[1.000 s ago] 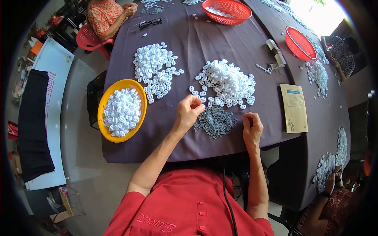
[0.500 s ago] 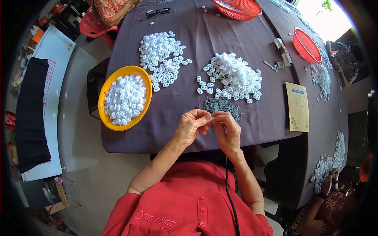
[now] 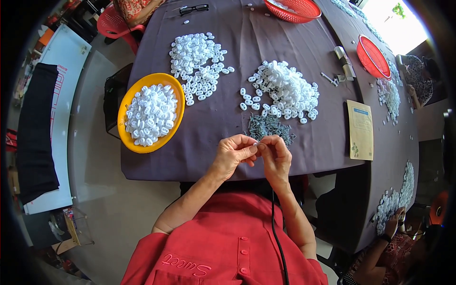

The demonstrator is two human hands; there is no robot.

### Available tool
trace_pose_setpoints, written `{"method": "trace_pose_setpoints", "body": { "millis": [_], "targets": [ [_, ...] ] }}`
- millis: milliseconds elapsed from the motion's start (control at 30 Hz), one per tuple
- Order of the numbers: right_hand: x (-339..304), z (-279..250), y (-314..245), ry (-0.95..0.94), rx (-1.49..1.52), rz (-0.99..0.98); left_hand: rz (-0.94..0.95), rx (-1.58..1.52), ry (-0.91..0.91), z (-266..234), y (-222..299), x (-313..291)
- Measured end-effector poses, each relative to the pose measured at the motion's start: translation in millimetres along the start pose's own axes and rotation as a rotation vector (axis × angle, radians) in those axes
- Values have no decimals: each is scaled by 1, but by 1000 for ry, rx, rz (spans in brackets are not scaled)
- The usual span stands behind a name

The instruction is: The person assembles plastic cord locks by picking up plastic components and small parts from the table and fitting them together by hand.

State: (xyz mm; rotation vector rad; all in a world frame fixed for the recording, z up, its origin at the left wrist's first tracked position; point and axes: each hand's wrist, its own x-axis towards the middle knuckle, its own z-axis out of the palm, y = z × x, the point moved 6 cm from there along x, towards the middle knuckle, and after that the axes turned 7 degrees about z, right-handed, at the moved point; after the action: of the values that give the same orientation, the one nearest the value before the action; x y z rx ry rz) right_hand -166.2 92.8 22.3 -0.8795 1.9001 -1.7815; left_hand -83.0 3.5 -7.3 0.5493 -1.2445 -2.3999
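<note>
My left hand [image 3: 232,156] and my right hand [image 3: 277,159] meet fingertip to fingertip over the table's near edge. Both pinch one small white plastic piece [image 3: 256,144], mostly covered by the fingers. Just beyond them lies a heap of small grey metal pins [image 3: 269,127]. Behind it rises a pile of white oval pieces [image 3: 288,89], each with two openings. Another pile of white ovals [image 3: 194,56] lies farther left. A yellow oval bowl [image 3: 124,135] at the left holds many white pieces.
A brown paper packet [image 3: 361,133] lies at the right, near a roll [image 3: 345,62] and a small white tool. Red baskets [image 3: 294,18] and eyeglasses [image 3: 194,9] are at the far side. Other people sit around the dark-covered tables [image 3: 156,166]; one handles pieces at lower right.
My hands stay together at the same spot, with the fingers shifting slightly around the white piece. The whole view has tilted a little.
</note>
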Motion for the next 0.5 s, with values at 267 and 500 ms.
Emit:
{"method": "trace_pose_setpoints", "body": {
  "millis": [267,500],
  "targets": [
    [-1,-2,-1,-24,102,43,28,175,75,4,12,-3],
    [2,-2,-2,-101,295,129,52,270,50,6,18,-3]
  ]
}}
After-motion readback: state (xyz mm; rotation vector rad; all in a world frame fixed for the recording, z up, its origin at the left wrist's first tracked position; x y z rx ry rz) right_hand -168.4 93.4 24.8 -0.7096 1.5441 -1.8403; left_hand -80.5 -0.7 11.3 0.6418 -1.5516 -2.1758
